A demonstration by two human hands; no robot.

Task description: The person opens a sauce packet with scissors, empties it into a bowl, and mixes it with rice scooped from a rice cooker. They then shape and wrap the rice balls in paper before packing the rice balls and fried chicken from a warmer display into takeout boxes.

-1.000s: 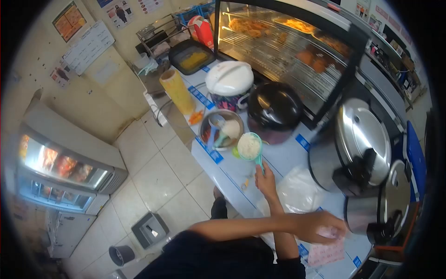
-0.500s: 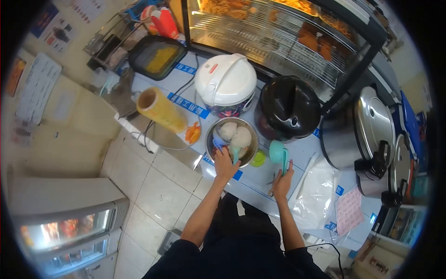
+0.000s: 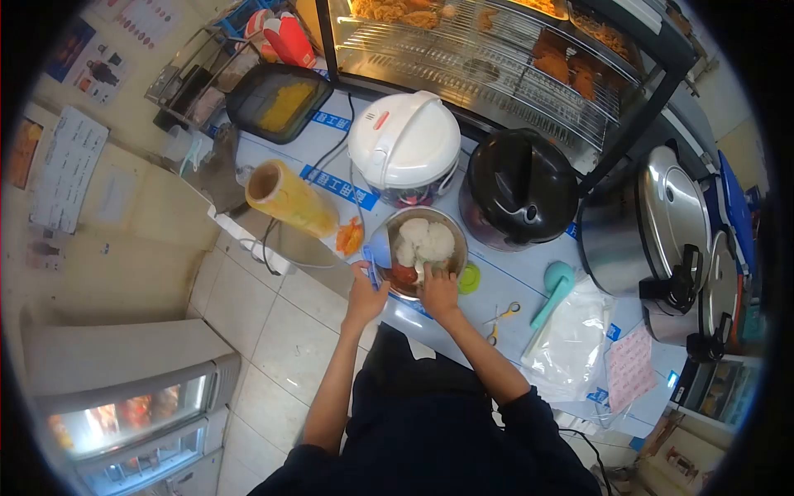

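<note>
A metal bowl [image 3: 460,229] stands at the counter's front edge with white rice [image 3: 432,240] in rounded mounds and a red sauce-like patch [image 3: 404,274] inside. At its left rim, my left hand [image 3: 364,296] is closed on the handle of a blue scoop [image 3: 380,246], whose cup leans into the bowl. My right hand [image 3: 439,289] reaches over the front rim, fingers bent together by the rice; a small pale piece shows at the fingertips, too hidden to name. A teal scoop [image 3: 559,281] lies on the counter to the right, partly over white plastic bags [image 3: 571,331].
Behind the bowl stand a white rice cooker [image 3: 405,140] and a black one [image 3: 519,190]. Large steel pots [image 3: 641,223] are at the right. Yellow-handled scissors [image 3: 496,322] and a green lid [image 3: 469,279] lie nearby. A film roll [image 3: 294,202] lies left.
My right hand has let go of the teal scoop, now on the counter, and moved left to the bowl. My left hand has shifted to the bowl's left rim with the blue scoop.
</note>
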